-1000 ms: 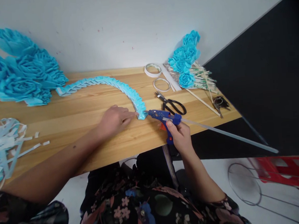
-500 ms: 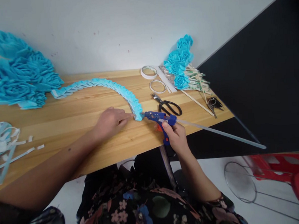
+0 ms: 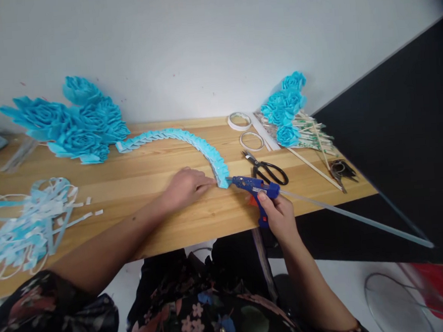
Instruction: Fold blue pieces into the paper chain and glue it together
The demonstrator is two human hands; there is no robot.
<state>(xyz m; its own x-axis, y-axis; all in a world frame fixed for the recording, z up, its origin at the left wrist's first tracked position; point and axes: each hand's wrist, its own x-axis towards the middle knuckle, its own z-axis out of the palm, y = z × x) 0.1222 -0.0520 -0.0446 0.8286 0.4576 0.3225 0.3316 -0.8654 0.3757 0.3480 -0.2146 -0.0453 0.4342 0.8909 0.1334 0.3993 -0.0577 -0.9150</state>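
A long pleated light-blue paper strip [image 3: 195,141] curves over the wooden table. At its near end, my left hand [image 3: 186,189] lies low on the tabletop, its index finger stretched out and the fingertip against the strip's edge. The other fingers are partly bent, with no object visible among them. My right hand [image 3: 282,216] is wrapped around the handle of a blue hot glue gun [image 3: 251,184]. Its nozzle points left and meets the strip's near end, by my left fingertip. From the gun's back a long translucent glue stick [image 3: 356,215] extends past the table edge.
Blue paper roses [image 3: 78,125] stand at the back left, smaller ones [image 3: 285,103] at the back right. Black-handled scissors [image 3: 269,170], tape rolls [image 3: 240,121], wooden sticks [image 3: 315,168] and keys [image 3: 342,170] lie to the right. Loose cut strips [image 3: 31,219] heap up on the left.
My view has shifted, so everything appears further right and slightly lower. Both hands, the glue gun and the strip keep nearly the same positions relative to each other.
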